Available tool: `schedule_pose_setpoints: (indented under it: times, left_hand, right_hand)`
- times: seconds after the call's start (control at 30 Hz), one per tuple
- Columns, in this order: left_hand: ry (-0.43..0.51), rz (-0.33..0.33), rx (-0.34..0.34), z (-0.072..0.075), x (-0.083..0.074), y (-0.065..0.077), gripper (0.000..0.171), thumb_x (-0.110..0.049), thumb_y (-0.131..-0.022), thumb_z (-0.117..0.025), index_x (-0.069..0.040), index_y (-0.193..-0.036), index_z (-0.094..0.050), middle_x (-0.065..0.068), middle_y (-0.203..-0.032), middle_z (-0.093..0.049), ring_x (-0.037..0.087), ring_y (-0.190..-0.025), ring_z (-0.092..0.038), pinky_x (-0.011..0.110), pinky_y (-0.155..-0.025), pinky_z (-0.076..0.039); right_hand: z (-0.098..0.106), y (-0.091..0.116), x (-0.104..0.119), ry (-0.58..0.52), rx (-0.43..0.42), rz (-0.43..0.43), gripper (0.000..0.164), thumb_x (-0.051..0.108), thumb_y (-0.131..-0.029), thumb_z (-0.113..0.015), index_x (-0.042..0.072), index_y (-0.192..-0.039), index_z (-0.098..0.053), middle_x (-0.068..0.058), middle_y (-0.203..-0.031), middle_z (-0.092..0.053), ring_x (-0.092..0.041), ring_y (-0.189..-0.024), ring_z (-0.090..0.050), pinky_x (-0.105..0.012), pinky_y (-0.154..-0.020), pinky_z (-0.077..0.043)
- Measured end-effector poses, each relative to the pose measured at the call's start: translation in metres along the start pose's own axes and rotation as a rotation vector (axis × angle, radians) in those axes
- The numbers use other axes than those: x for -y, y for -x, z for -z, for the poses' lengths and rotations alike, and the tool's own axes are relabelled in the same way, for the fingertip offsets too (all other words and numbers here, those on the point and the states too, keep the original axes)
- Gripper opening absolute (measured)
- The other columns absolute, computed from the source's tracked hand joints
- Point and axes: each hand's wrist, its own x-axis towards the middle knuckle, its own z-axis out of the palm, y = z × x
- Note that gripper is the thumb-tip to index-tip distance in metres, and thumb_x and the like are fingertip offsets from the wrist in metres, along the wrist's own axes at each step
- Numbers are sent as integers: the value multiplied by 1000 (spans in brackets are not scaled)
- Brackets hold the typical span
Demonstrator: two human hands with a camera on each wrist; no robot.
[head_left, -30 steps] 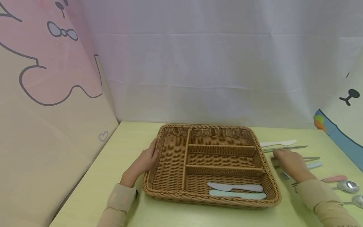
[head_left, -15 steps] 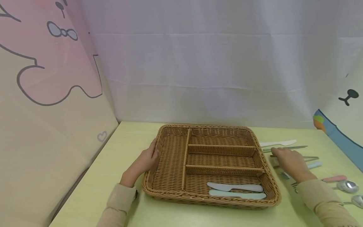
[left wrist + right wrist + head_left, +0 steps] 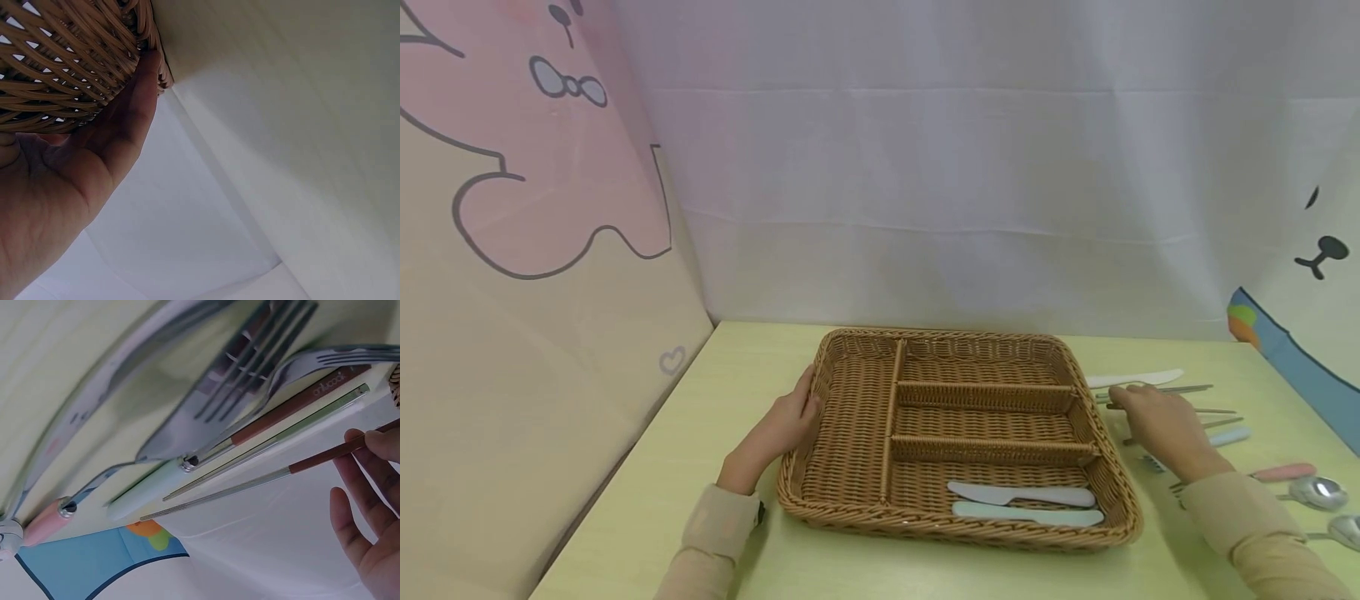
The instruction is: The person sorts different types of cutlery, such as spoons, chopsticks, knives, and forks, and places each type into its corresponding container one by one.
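My left hand (image 3: 784, 427) holds the left side of a brown wicker basket (image 3: 891, 437), thumb at the rim and fingers along the outer wall, as the left wrist view shows. Over the table to the right of the basket, my right hand (image 3: 1167, 427) pinches a chopstick (image 3: 319, 456) by its brown end between thumb and fingers. Its metal shaft slants above the table. A second brown-ended chopstick (image 3: 300, 406) lies below it, beside a green one (image 3: 325, 411). Two knives, one grey (image 3: 1052, 497) and one mint (image 3: 1030, 514), lie in the front right compartment.
Behind my right hand lies a white knife (image 3: 1138, 379). Nearer me are a blue-handled fork (image 3: 1234, 436), a pink-handled fork (image 3: 1287, 472) and two metal spoons (image 3: 1321, 493), partly behind my sleeve. Cloth walls (image 3: 887, 208) border the table at back and sides.
My right hand has shifted slightly left, and the pinched brown-ended chopstick has come away from its neighbour. My left hand and the basket stay in place.
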Motion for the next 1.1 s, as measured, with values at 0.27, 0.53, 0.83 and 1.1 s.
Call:
schedule_pose_setpoints:
  times: [0.27, 0.53, 0.83, 1.1]
  left_hand:
    - [-3, -11, -5, 1, 0, 0, 58, -16, -100, -35, 4, -145, -5, 33, -120, -52, 12, -59, -55, 28, -57, -44]
    - [-1, -12, -1, 1, 0, 0, 58, -15, -100, -35, 4, -145, -5, 29, -107, -58, 12, -49, -49, 27, -53, -42]
    - [-4, -3, 10, 2, 0, 0, 59, -15, -100, -34, 3, -146, -3, 32, -116, -54, 13, -53, -53, 29, -57, -44]
    - [16, 5, 22, 1, 1, -1, 59, -17, -100, -34, 0, -146, -1, 29, -107, -58, 13, -46, -50, 27, -51, -43]
  right_hand:
    - [10, -8, 8, 59, -19, 30, 32, -12, -63, -67, 3, -90, -59, -7, -67, -60, -23, -57, -54, -28, -43, -34]
    - [24, -17, 20, 99, -34, 44, 32, -10, -66, -67, 1, -96, -62, -8, -70, -62, -24, -61, -55, -31, -46, -36]
    - [35, -23, 34, 121, -106, 72, 35, -10, -63, -69, 2, -94, -63, -10, -73, -63, -24, -61, -54, -32, -46, -36]
    - [40, -29, 49, 118, -128, 110, 37, -12, -61, -69, 5, -93, -63, -7, -71, -61, -23, -62, -53, -31, -50, -33]
